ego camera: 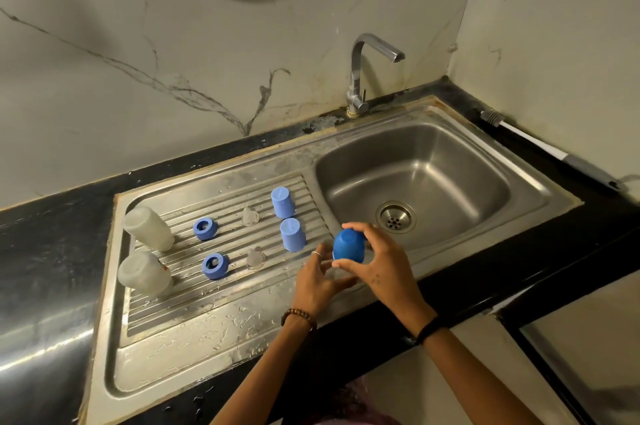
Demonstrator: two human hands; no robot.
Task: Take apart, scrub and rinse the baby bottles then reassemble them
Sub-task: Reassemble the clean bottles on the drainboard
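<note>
1. Bottle parts lie spread over the ribbed drainboard (214, 307) of a steel sink set in a dark desk (45, 251), seen from the head camera.
2. Two cloudy bottle bodies rest at the drainboard's left end, the far one (149, 229) tilted, the near one (144, 274) just beside it.
3. Two blue screw rings sit further right, one farther back (205, 229) and one nearer (215, 266), well apart from each other.
4. Two clear teats stand right of the rings, one (250, 216) behind the other (255, 258).
5. Two light blue caps stand mouth down near the basin edge, the rear cap (283, 202) close behind the front cap (292, 234).
6. A darker blue cap (349, 246) is held above the edge between drainboard and basin (433, 165).
7. The right hand (381, 265) grips that cap, fingers curled over its top and thumb below it.
8. The left hand (318, 281) sits just under and left of the cap with fingers bent toward it; whether it holds something beneath the cap cannot be told.
9. A chrome tap (363, 78) rises behind the basin, its spout turned to the right.
10. A white-handled brush (540, 147) lies on the desk along the right wall.
</note>
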